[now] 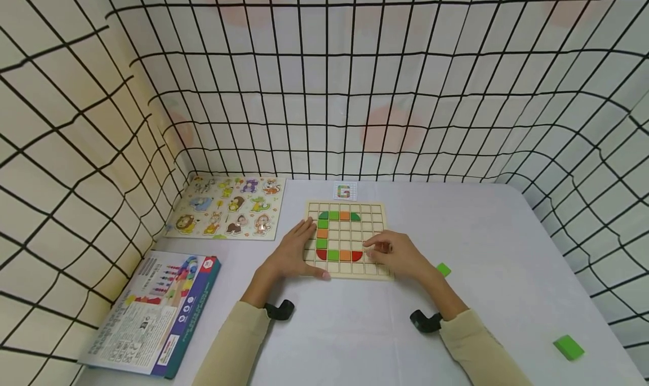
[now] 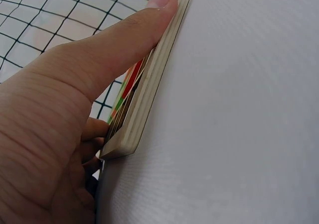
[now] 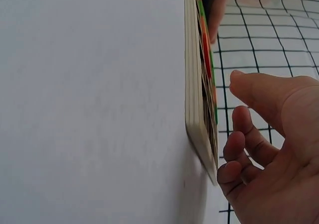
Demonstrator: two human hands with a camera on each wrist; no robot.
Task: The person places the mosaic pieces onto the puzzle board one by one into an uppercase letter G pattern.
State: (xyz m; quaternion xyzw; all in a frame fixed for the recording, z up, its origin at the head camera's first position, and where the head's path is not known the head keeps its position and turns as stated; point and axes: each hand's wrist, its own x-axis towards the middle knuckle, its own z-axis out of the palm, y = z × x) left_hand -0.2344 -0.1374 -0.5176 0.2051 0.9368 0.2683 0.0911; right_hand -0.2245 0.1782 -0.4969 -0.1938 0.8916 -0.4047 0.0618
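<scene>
A wooden grid board [image 1: 374,270] lies on the table. Coloured tiles sit in its cells as a C-like outline: rounded green corners on top, rounded red corners [image 1: 357,256] below, green and orange squares [image 1: 322,233] between. My left hand [image 1: 290,254] rests along the board's left side, fingers spread, its thumb at the front edge in the left wrist view. Over the board's right part hovers my right hand [image 1: 400,254], near the lower right red corner tile. Its fingers are loosely bent, and in the right wrist view nothing shows between thumb and fingers.
A small pattern card [image 1: 345,191] lies behind the board. An animal puzzle board [image 1: 243,220] and a flat box [image 1: 147,313] are on the left. Right of the board lie a green square [image 1: 443,269] and a green block [image 1: 569,347]. Black netting surrounds the table.
</scene>
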